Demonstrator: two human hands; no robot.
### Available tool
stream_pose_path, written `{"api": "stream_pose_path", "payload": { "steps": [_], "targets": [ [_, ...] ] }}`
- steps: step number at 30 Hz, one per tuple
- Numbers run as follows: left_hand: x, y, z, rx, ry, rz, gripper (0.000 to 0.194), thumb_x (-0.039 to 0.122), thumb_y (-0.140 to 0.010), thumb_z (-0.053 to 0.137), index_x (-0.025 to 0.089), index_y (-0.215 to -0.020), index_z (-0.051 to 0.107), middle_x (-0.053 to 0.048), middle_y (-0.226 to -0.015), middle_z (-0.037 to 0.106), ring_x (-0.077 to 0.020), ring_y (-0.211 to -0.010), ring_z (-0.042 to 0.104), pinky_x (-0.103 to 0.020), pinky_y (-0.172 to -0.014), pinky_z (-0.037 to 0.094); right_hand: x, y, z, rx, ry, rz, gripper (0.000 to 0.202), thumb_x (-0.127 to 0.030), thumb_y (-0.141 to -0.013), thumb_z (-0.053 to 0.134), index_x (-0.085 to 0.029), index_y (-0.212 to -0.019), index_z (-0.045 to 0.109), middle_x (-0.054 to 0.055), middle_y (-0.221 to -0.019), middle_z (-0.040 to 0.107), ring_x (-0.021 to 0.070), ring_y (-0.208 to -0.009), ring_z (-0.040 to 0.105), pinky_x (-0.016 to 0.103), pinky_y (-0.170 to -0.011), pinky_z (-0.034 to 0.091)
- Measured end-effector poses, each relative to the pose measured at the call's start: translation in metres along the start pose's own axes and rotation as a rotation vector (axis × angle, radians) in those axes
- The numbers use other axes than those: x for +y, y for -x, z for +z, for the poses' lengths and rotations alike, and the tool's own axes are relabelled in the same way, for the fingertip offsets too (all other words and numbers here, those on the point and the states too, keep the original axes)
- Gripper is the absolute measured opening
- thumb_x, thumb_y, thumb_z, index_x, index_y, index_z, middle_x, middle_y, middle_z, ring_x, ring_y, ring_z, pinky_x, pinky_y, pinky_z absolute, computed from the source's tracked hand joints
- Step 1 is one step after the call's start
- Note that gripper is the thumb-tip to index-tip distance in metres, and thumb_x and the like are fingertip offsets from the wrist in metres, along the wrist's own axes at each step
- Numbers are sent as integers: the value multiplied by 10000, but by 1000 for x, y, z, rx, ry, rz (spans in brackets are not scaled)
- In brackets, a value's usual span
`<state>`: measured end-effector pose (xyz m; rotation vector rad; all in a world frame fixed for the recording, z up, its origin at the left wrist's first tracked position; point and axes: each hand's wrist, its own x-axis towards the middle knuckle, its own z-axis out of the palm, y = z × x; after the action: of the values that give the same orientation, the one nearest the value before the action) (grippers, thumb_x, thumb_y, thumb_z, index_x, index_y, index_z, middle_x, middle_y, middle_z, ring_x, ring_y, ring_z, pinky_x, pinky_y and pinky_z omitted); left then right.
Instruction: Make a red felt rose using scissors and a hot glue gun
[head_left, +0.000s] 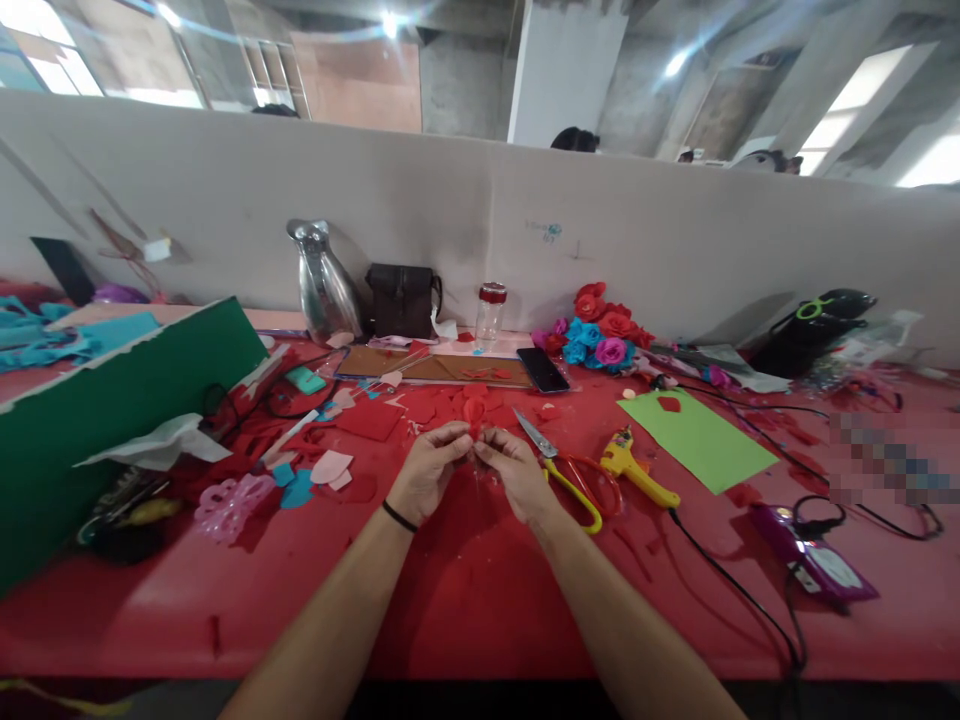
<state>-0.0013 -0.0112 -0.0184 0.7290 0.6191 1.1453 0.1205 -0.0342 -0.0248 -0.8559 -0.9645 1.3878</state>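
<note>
Both hands meet over the middle of the red table, pinching a small red paper flower at its lower end. My left hand has a black band at the wrist, and its thumb and fingers are closed on the flower's base. From the other side my right hand grips the same base with its fingertips. The flower's top sticks up above the fingers; its lower part is hidden by them. Close to my right hand lie scissors with yellow handles and a yellow glue gun.
A green board stands on the left. Paper petals lie near a pink hair clip. Behind are a phone, a glass jar, a steel flask and paper flowers. A lime sheet and a purple power box sit right.
</note>
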Motion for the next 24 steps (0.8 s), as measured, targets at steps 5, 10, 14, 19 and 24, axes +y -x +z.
{"api": "stream_pose_path", "payload": {
  "steps": [5,10,14,19,24],
  "targets": [
    [3,2,-2,-65,-43,25,200,226,-480,856,143,-573,700,25,-617,577,-71,-595,525,-188,-581,431,-4,2,-1,-60,100,-59,234,-394,-631,747,-201,-625,616,-36,-585,559,108,-571,467,249,-590,365],
    [9,2,-6,-191,-176,36,183,263,-525,835,144,-594,715,1,-680,567,-94,-641,514,-223,-622,430,-6,3,-3,-103,144,-48,232,-395,-618,749,-207,-617,612,-37,-586,561,112,-580,475,257,-617,383],
    [9,0,-9,-149,-262,157,170,267,-535,821,150,-580,706,-10,-731,569,-118,-717,516,-244,-695,421,-4,3,-1,-61,183,-100,172,-342,-626,736,-214,-647,624,-35,-632,566,119,-617,487,256,-632,391],
    [4,-3,-6,-106,-306,268,157,303,-625,774,172,-689,716,-21,-780,632,-152,-799,559,-283,-794,421,-3,4,-1,82,242,-226,112,-279,-673,694,-220,-745,633,-14,-743,616,139,-698,535,268,-676,406],
    [4,0,-4,-69,-407,362,181,342,-718,702,187,-810,700,-17,-734,669,-156,-755,595,-292,-785,447,-15,10,1,141,128,-309,139,-229,-691,675,-235,-823,629,-14,-802,614,135,-770,544,260,-727,424]
  ]
}}
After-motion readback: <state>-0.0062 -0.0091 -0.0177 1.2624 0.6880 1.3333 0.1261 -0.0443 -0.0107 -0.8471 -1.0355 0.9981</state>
